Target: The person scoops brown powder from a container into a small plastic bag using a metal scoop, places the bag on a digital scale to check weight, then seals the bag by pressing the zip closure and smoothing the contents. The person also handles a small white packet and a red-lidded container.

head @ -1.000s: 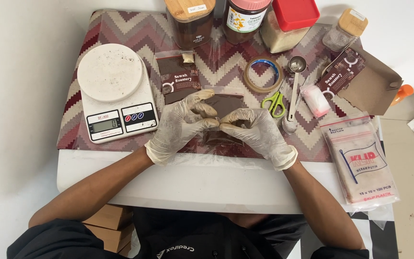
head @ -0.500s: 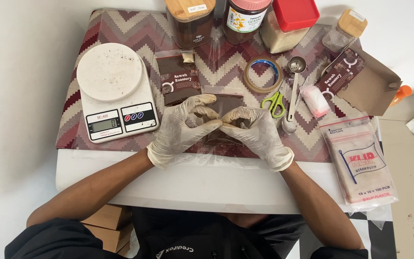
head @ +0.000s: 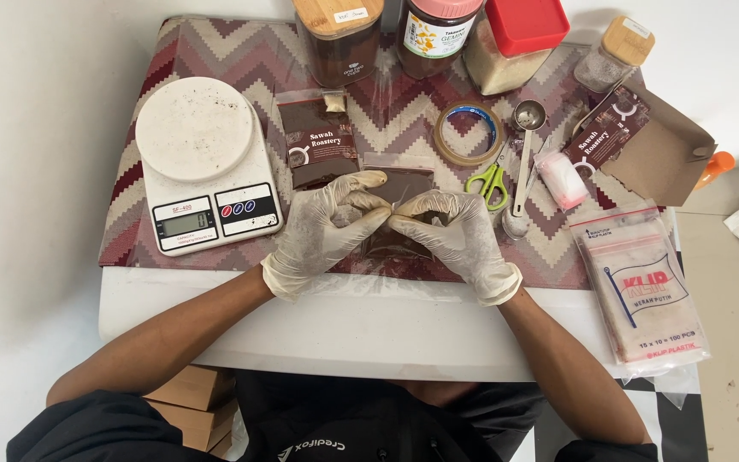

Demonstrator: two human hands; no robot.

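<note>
One filled pouch with a label is already laid aside in the upper middle of the frame, beside the scale. A second clear pouch of brown powder lies in the centre on the table, and by judgement its top is not yet sealed. The upper edge is pinched by the gloved left hand and right hand, fingertips meeting, wrists low.
</note>
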